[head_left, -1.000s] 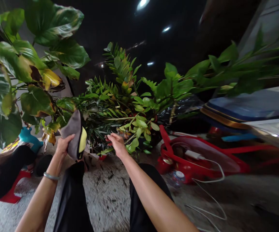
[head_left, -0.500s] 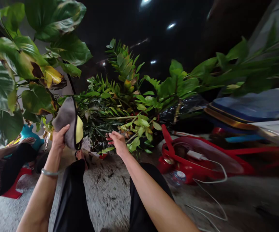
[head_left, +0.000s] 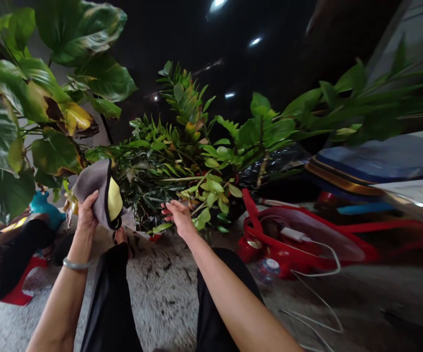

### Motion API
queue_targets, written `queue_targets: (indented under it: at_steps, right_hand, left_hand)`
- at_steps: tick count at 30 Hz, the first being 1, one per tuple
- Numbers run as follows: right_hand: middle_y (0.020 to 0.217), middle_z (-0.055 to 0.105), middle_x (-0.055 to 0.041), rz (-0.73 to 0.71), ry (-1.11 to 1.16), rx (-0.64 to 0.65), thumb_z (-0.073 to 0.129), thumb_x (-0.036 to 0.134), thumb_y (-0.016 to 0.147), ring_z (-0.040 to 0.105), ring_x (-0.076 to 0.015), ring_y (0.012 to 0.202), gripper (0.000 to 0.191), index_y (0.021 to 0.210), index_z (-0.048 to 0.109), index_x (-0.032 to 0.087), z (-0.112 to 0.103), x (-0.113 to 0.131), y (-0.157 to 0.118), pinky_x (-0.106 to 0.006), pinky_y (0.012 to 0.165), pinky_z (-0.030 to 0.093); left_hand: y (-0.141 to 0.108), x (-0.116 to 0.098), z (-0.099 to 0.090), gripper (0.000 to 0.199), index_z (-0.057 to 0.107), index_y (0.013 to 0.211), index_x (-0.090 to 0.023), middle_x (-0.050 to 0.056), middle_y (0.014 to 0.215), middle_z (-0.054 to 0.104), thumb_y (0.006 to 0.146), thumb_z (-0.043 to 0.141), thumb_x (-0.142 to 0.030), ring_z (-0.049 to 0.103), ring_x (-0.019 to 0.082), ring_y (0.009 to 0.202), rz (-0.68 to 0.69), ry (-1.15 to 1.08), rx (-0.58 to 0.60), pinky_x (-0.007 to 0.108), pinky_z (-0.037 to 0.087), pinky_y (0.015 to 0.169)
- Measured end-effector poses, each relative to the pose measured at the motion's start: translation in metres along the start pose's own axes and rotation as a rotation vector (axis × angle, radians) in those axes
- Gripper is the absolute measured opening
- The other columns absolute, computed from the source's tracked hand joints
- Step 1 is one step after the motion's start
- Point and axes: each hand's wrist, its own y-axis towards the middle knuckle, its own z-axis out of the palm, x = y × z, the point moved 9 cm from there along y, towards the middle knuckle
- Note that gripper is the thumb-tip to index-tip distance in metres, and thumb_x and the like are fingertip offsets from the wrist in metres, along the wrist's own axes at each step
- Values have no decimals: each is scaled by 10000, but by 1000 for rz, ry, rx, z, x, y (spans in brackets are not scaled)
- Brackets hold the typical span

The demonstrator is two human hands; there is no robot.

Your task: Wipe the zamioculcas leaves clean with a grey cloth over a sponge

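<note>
My left hand grips a folded cleaning cloth, grey outside with a yellow face and black edging. The cloth hangs in front of the large-leaved plant, whose leaves are partly yellow and brown. At the low front of the leafy green plants is my right hand. Its fingers are curled with the tips close together among dark narrow leaves; whatever lies between them is too small to make out. A pale green sprig leans just to the right of that hand.
A red bag with a white charger and cable stands on the right, beside a plastic bottle. Blue stacked items are behind it. At left, another person sits on a red stool near a turquoise figure.
My left hand has lowered and tilted the cloth slightly to the left, showing more of its yellow face. My right hand stays in nearly the same place. The view has shifted a little.
</note>
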Motion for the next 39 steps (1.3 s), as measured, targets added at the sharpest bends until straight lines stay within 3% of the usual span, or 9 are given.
queue_targets:
  at_steps: [5,9,17,21,26,29,34,36,39]
  right_hand:
    - [844,804,-52,-17,-14,12,747,520,617,713,-210,682,311,696,636,241,4,0,0,-245,445,487]
    - [780,784,-36,18,-30,14,749,481,648,690,-202,649,274,679,618,242,-2,-4,-1,-232,426,460]
    - [742,729,-14,31,-19,-59,750,466,666,697,-167,638,279,702,619,222,-4,-3,1,-194,437,438]
    - [698,704,-7,26,-32,-68,734,472,664,709,-205,659,270,709,609,238,-2,-2,-1,-222,444,436]
    - [592,659,3,14,-86,-23,693,467,669,666,-210,611,243,659,610,239,-6,0,-2,-243,451,426]
    - [680,731,-21,46,-81,-17,697,466,675,664,-188,606,250,673,612,232,-6,-3,-2,-228,450,414]
    - [785,790,-45,76,-37,-51,727,436,667,668,-156,613,249,680,592,227,0,-3,-3,-192,443,410]
    - [782,785,-38,61,-26,-62,728,426,665,681,-162,636,240,679,591,229,1,0,-3,-192,448,419]
    - [696,731,-13,54,-58,-57,713,428,665,676,-184,642,230,659,584,238,1,1,-4,-213,447,417]
  left_hand:
    - [-28,62,30,449,770,880,-194,80,908,826,469,934,-271,769,278,893,-100,119,99,343,619,784]
    - [-82,106,22,376,776,759,-147,64,724,781,437,923,-274,708,242,669,-326,196,310,335,582,643]
    - [-10,-5,47,450,776,954,-236,49,1025,836,523,879,-317,759,292,1030,25,22,123,333,614,860]
    - [-10,32,65,364,766,839,-204,78,951,834,508,898,-278,760,311,1000,-95,243,102,372,616,877]
    - [-74,84,56,369,804,807,-171,67,799,811,472,923,-270,758,294,810,-355,359,500,374,620,764]
    - [-70,55,50,432,795,845,-173,60,809,810,454,943,-282,748,275,757,-318,298,523,355,611,710]
    - [-3,-12,61,492,778,901,-201,41,914,817,460,948,-337,738,227,823,-3,112,155,310,606,758]
    - [4,-8,72,490,785,895,-188,53,932,820,459,940,-349,738,227,852,32,107,112,316,606,802]
    - [-15,30,86,438,797,822,-162,48,809,802,429,932,-303,716,231,767,-105,307,314,330,596,751]
